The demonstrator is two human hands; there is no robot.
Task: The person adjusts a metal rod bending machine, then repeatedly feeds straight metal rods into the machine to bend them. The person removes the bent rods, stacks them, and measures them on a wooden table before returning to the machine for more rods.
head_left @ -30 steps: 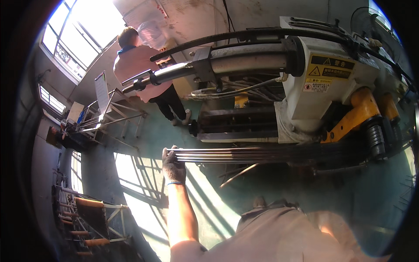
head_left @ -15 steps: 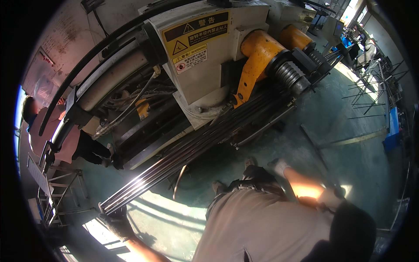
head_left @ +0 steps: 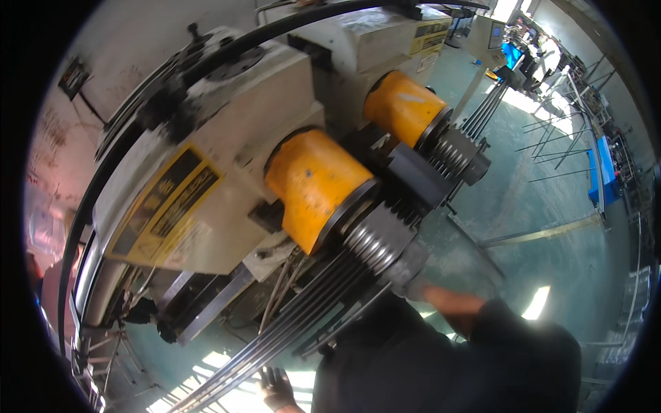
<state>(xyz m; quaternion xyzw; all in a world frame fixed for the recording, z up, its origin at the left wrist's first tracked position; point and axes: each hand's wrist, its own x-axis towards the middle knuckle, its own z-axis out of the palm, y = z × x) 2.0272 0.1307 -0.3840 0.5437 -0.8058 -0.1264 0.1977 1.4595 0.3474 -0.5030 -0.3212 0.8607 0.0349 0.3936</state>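
Note:
A bundle of long, thin metal rods (head_left: 296,318) slants from the machine's bending head down to the lower left. My left hand (head_left: 277,389), in a dark glove, is just to the right of the rods' lower stretch. Its fingers are spread and nothing is in them. Close against the dark grooved roller (head_left: 375,242) of the near head is my right hand (head_left: 415,289), in a grey glove. Its fingers are hidden or blurred, so I cannot make out whether it grips anything there. An orange cylinder housing (head_left: 320,186) sits above that roller.
A second orange cylinder (head_left: 405,107) with its own roller stands farther along the machine. A black hose (head_left: 103,168) arches across the left. Thin rods on a rack (head_left: 558,148) and a blue bin (head_left: 604,172) are at the right. A metal bar (head_left: 544,230) crosses the floor.
My left hand has let go of the rod ends and moved right. My right hand has come up to the near roller. The view has shifted closer to the bending heads.

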